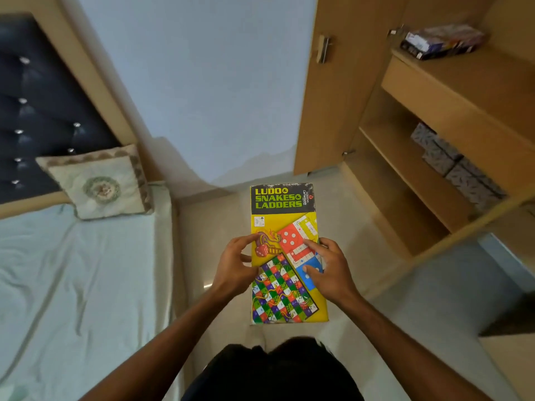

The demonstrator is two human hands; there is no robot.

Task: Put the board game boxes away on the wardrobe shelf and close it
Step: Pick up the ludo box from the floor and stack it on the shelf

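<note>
A flat yellow Ludo and Snakes & Ladders box (pixel 282 209) is held level in front of me, above the floor. My left hand (pixel 236 263) grips its left edge and my right hand (pixel 330 269) grips its right edge, fingers lying on the lid. Another board game box (pixel 443 40), dark with coloured print, lies on the upper shelf (pixel 469 82) of the wardrobe at the top right. The wardrobe door (pixel 327 91) stands open towards the wall.
A bed (pixel 72 279) with a pale sheet and a cushion (pixel 98 185) fills the left side. Grey patterned boxes (pixel 451 160) sit on a lower wardrobe shelf. The tiled floor (pixel 385 290) runs between bed and wardrobe.
</note>
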